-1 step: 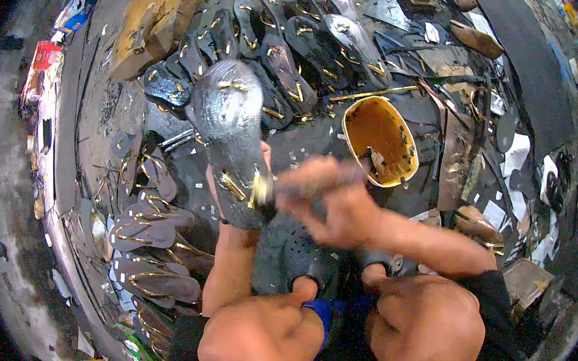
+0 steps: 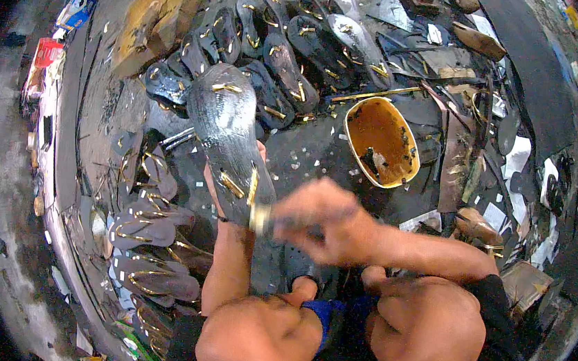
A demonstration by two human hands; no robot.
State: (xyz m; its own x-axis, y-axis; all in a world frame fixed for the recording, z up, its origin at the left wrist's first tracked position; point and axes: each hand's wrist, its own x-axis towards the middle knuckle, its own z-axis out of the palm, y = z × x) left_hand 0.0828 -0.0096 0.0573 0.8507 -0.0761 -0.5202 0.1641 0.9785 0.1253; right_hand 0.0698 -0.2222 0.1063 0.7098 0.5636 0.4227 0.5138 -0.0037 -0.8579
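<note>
My left hand [image 2: 213, 188] is closed around a dark sandal sole [image 2: 228, 122] from beneath, with fingers showing along its edges. The sole's underside faces up, wet and shiny at the wide end, with gold strap ends poking through. In my right hand [image 2: 327, 220], blurred by motion, is a brush [image 2: 259, 218] whose pale bristles touch the narrow end of the sole. To the right of the sole, a yellow tub [image 2: 353, 148] holds brown, glue-like liquid with dark bits in it.
Several dark soles [image 2: 289, 69] with gold strap ends lie beyond my hands. Finished-looking sandals [image 2: 152, 230] with gold straps are stacked at the left. A wooden block [image 2: 155, 18] sits far left. Scraps and strips [image 2: 458, 155] litter the right side.
The brush has moved down toward the narrow end of the sole, and my right hand has dropped slightly with it. My left hand still holds the sole, now tilted a little differently.
</note>
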